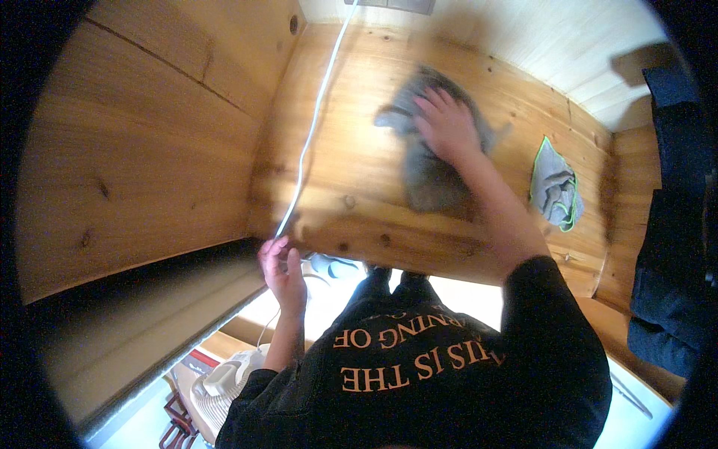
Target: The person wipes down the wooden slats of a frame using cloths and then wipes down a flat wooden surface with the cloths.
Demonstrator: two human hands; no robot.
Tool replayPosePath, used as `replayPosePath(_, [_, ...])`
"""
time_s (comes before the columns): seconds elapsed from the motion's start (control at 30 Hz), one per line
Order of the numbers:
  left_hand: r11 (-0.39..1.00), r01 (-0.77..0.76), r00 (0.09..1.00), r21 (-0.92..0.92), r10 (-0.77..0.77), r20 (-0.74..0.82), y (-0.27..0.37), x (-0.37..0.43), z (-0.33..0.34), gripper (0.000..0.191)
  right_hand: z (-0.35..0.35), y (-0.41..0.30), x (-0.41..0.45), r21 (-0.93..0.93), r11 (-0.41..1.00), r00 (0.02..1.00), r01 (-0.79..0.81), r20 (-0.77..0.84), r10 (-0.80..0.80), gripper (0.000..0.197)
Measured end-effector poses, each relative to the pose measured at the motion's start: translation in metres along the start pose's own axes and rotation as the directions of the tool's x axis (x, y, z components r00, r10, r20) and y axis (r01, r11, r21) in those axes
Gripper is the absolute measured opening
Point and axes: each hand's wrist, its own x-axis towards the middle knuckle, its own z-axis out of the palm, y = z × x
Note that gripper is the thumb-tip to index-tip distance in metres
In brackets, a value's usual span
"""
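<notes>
A blurred grey cloth (437, 174) lies on the wooden board surface (359, 168) in front of me. My right hand (449, 126) presses on its upper part with the fingers spread over it. To the left, a thin white cable (309, 132) runs from the top of the view down to my left hand (282, 269). The cable meets my left fingertips at the board's near edge; the thumb stands apart, and whether the fingers pinch the cable is hard to tell. Right of my right forearm rests a crumpled grey cloth with green edging (555, 191).
A wooden panel (151, 134) rises at the left, and a pale wall (538, 50) stands at the far side. Dark fabric (667, 269) hangs at the right. Below left is a white ribbed appliance (224, 387), near a dark red object (179, 421).
</notes>
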Motion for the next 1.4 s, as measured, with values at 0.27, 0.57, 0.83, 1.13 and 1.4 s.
replayPosePath(0.27, [0.996, 0.037, 0.991, 0.077, -0.027, -0.128, 0.000, 0.015, 0.012, 0.036, -0.040, -0.082, -0.181, 0.208, 0.935, 0.852, 0.286, 0.391, -0.348, 0.054])
replayPosePath(0.57, [0.918, -0.177, 0.984, 0.355, 0.170, 0.051, -0.001, 0.049, 0.026, 0.008, 0.000, -0.170, 0.012, 0.332, 0.836, 0.880, 0.437, 0.037, -0.474, 0.047])
replayPosePath(0.83, [0.837, -0.240, 0.968, 0.491, 0.241, 0.062, -0.034, 0.043, 0.031, 0.006, 0.056, -0.164, 0.205, 0.153, 0.973, 0.984, 0.176, -0.034, -0.172, 0.053])
replayPosePath(1.13, [0.776, -0.345, 0.922, 0.528, 0.387, 0.033, -0.034, 0.049, 0.037, 0.010, 0.037, -0.119, 0.277, 0.284, 0.948, 0.989, 0.145, -0.058, -0.134, 0.041])
replayPosePath(1.4, [0.741, -0.363, 0.911, 0.565, 0.409, 0.048, -0.029, 0.050, 0.038, 0.005, 0.028, 0.033, 0.183, 0.201, 0.963, 0.983, 0.179, -0.073, -0.167, 0.045])
